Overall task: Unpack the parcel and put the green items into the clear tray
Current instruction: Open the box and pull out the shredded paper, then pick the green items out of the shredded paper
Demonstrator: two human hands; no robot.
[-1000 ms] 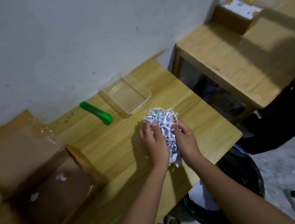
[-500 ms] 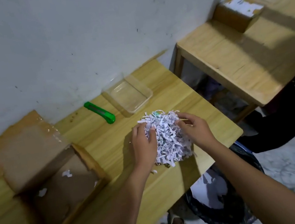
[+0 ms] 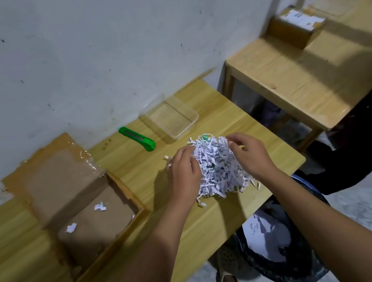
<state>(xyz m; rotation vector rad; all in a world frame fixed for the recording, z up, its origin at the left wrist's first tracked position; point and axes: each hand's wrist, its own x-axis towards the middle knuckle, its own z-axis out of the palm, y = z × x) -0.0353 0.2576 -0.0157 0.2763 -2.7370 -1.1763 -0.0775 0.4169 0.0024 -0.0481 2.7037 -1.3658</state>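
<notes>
A heap of white shredded paper point(image 3: 219, 167) lies on the wooden table near its right end. My left hand point(image 3: 183, 170) presses against the heap's left side and my right hand point(image 3: 251, 152) grips its right side, fingers curled into the strips. A small green item point(image 3: 205, 137) pokes out at the top of the heap. The clear tray point(image 3: 173, 118) sits empty against the wall, just behind the heap. The opened cardboard parcel point(image 3: 85, 207) lies to the left with a few paper scraps inside.
A green utility knife point(image 3: 136, 138) lies between the parcel and the tray. A black bin point(image 3: 283, 242) with paper stands below the table's right end. A second wooden table point(image 3: 316, 74) with a small cardboard box point(image 3: 296, 24) stands to the right.
The heap has spread wider on the table. My hands moved apart from a tight clasp to its two sides, and the green item now shows at the top.
</notes>
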